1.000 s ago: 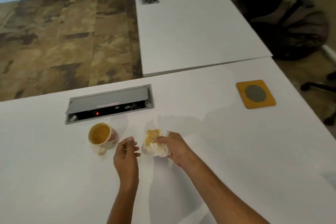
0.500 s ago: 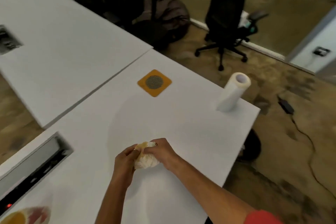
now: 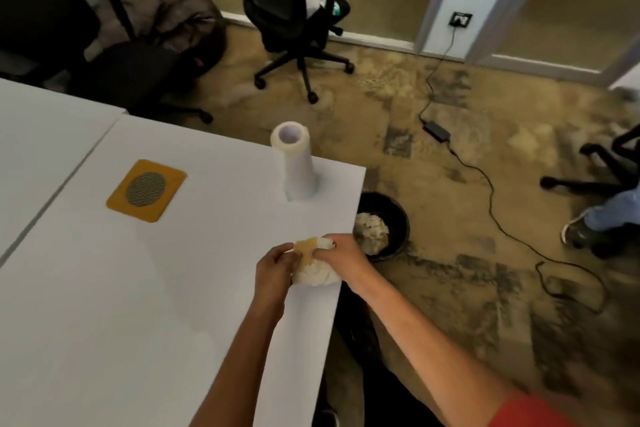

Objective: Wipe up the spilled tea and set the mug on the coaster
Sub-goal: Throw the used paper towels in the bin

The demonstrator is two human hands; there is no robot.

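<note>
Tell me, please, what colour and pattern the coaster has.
In the head view, the coaster is orange-yellow with a dark, finely meshed oval centre.

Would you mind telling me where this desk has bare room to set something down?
Free: the broad white desk surface nearer than the coaster, and the strip between the coaster and the paper towel roll. Crowded: the right edge, where both hands hold the stained paper wad.

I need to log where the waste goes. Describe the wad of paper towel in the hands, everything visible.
The wad of paper towel is crumpled white paper bunched into a soft ball, with a tan-brown stained patch, probably tea, at its top. It sits at the right edge of the white table, whether resting on it or lifted cannot be told. The left hand grips its left side, the right hand its right and top. Beyond the edge stands a black bin.
</note>
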